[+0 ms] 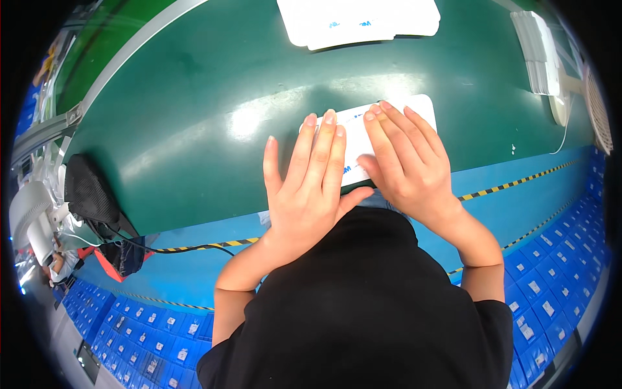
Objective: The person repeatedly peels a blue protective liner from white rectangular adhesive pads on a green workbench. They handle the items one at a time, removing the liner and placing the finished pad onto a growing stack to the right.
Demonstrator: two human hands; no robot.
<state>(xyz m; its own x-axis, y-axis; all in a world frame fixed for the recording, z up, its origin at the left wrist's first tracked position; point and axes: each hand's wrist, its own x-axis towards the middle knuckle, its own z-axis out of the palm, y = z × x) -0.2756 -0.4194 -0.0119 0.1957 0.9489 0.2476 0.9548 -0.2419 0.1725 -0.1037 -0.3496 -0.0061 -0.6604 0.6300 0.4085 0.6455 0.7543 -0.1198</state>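
A flat white sheet with rounded corners and small blue print point(422, 109) lies on the green tabletop near its front edge. My left hand point(308, 178) rests flat over the sheet's left part, fingers stretched out and thumb spread toward the right. Over the right part lies my right hand point(408, 155), fingers long and straight, its thumb pointing left. Between the two hands a strip of the white surface shows. Much of the sheet is covered by the fingers, and neither hand grips anything.
Farther back sits a stack of similar white sheets point(363, 19). A pile of white folded pieces point(536, 55) stands at the far right beside a pale racket-shaped object point(597, 110). At the left edge is a black mesh item point(91, 188). Blue bins point(544, 292) line the floor behind.
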